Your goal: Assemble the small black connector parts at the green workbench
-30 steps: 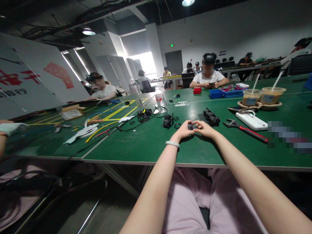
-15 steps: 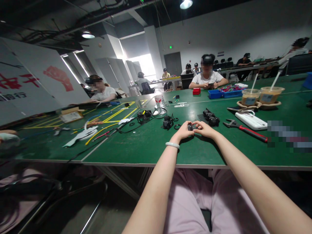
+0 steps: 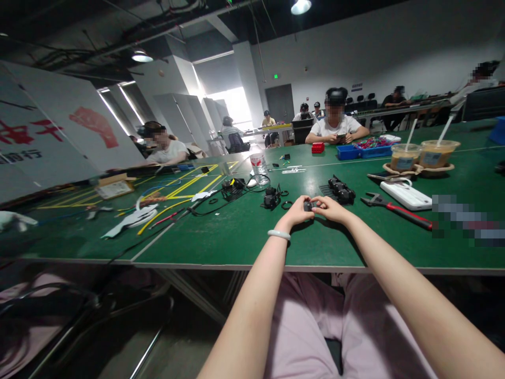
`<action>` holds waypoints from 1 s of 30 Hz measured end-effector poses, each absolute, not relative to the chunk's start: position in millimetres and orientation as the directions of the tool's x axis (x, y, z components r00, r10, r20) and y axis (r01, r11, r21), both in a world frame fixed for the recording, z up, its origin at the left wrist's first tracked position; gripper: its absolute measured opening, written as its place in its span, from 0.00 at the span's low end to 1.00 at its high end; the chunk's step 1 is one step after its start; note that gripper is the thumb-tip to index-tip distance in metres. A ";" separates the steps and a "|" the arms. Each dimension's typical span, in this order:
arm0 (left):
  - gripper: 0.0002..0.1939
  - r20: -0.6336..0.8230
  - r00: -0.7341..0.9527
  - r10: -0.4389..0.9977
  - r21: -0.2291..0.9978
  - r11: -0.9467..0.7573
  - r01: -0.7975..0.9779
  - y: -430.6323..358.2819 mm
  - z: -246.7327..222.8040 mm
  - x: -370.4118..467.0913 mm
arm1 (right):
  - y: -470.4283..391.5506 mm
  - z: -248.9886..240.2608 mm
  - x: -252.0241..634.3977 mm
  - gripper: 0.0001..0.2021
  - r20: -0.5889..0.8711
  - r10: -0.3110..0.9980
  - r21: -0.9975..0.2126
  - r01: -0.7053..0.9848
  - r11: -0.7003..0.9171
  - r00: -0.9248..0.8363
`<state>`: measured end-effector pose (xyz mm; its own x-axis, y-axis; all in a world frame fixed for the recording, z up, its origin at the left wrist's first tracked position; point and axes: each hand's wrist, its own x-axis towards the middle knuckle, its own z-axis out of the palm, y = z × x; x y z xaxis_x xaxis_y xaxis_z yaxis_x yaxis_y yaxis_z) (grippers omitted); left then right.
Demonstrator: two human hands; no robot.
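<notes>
Right at the dial's centre, over the flat green tabletop (image 3: 221,242), the left hand (image 3: 296,212) pinches a small, black, blocky part (image 3: 308,207), its far fingers hidden, while the right hand (image 3: 330,208), curled, not spread, meets the part's other side with its fingertips: a two-sided hold, likely for fine control of something so little. Close by at nine o'clock lies a thin black ring (image 3: 285,202), then a lumpy black piece (image 3: 271,198) at ten; at two, a longer, ridged black piece (image 3: 341,191), all presumably set within easy reach. And out at three, a metal adjustable wrench with a red-and-black handle (image 3: 401,211) sits aside, seemingly leaving the fingers room.
</notes>
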<state>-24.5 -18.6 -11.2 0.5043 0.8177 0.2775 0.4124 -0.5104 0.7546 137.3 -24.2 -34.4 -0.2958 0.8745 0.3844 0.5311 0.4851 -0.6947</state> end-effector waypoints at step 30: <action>0.23 0.287 0.511 0.810 0.760 -0.518 0.393 -15.2 -12.7 -25.3 | -32.9 -23.9 138.4 0.21 0.361 0.877 -0.754 0.455 0.474 -0.316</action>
<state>-25.3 -15.2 -12.7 0.5112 0.8101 0.2872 0.3933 -0.5176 0.7599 138.4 -32.9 -23.9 -0.3163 0.8771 0.3613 0.4545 0.4744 -0.7539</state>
